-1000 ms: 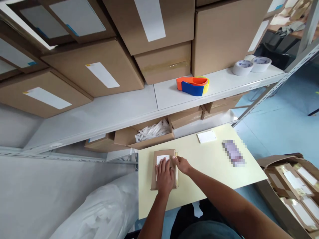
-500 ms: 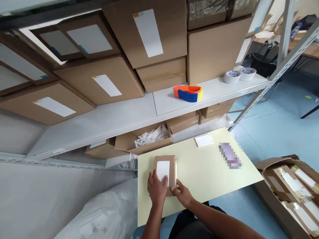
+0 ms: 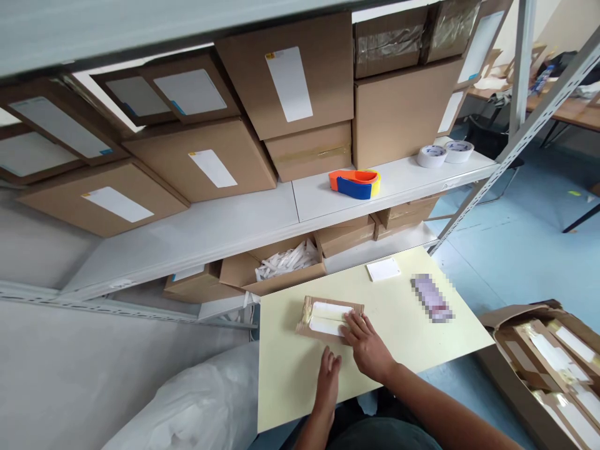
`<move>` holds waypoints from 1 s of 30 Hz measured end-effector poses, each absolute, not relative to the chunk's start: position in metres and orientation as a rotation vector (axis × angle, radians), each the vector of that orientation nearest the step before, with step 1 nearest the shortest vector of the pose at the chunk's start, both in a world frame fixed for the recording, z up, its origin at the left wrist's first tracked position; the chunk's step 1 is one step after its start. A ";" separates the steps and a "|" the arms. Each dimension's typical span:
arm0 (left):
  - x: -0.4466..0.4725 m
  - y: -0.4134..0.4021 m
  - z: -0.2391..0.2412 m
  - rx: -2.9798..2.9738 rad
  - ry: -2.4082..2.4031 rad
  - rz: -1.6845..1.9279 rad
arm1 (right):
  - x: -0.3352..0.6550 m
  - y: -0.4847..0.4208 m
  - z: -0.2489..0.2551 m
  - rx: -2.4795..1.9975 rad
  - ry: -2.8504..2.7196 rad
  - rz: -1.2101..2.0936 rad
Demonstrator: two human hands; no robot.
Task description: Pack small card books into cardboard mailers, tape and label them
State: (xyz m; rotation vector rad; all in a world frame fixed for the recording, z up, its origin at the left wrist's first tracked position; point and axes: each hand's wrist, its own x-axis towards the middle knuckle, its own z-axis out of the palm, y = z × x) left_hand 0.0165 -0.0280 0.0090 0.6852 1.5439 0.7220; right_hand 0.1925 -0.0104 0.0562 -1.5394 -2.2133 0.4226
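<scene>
Steady hold, even pressure

The small carton [image 3: 327, 318] lies label-up toward the far left of the desk [image 3: 285, 387]. The right hand [image 3: 369, 347] rests on its right end, fingers across the white label [image 3: 322, 325]; whether the thumb grips, I cannot tell. The left hand [image 3: 329, 377], empty, fingers loosely bent, hangs just near. Light, even pressure should keep the label flat.

Right hand [image 3: 368, 347] laid on a small taped carton [image 3: 328, 319], left hand [image 3: 329, 375] just beside it.
The right fingers overlap a white label [image 3: 325, 325] on top; the left fingers curl near the carton's closer edge. Beyond the right hand lies a white card [image 3: 383, 269]; farther right, a blurred-out purple item [image 3: 432, 298].
</scene>
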 end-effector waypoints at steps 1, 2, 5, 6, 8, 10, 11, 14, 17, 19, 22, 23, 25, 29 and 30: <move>0.014 -0.037 0.004 0.653 1.548 0.672 | 0.196 -0.012 0.054 -1.524 -2.263 0.416; 0.009 -0.044 0.001 0.629 1.562 0.644 | 0.198 -0.014 0.052 -1.523 -2.284 0.414; -0.015 -0.051 0.003 0.616 1.672 0.684 | 0.200 -0.020 0.048 -1.557 -2.237 0.430; -0.025 -0.048 0.007 0.611 1.733 0.727 | 0.200 -0.022 0.047 -1.569 -2.205 0.439; -0.044 -0.037 0.016 0.618 1.838 0.830 | 0.199 -0.025 0.047 -1.591 -2.130 0.452; -0.059 -0.022 0.027 0.703 1.889 0.924 | 0.198 -0.028 0.047 -1.608 -2.050 0.453; -0.064 -0.014 0.033 0.783 1.893 0.950 | 0.198 -0.029 0.046 -1.609 -2.014 0.453; -0.066 0.008 0.051 1.056 1.859 0.945 | 0.200 -0.031 0.042 -1.585 -1.942 0.474; -0.055 0.020 0.066 1.215 1.789 0.872 | 0.207 -0.029 0.043 -1.548 -1.934 0.540; -0.046 0.020 0.071 1.287 1.756 0.817 | 0.214 -0.023 0.045 -1.534 -1.943 0.593; -0.040 0.014 0.074 1.396 1.808 0.775 | 0.223 -0.012 0.050 -1.498 -1.969 0.671; -0.039 0.012 0.076 1.453 1.843 0.779 | 0.225 -0.009 0.051 -1.484 -1.983 0.692; -0.038 0.011 0.083 1.621 1.891 0.814 | 0.225 -0.002 0.055 -1.456 -2.018 0.736; -0.012 0.035 0.108 1.967 1.729 0.814 | 0.222 0.009 0.068 -1.353 -2.062 0.863; 0.002 0.046 0.115 2.024 1.647 0.782 | 0.223 0.011 0.071 -1.319 -2.051 0.895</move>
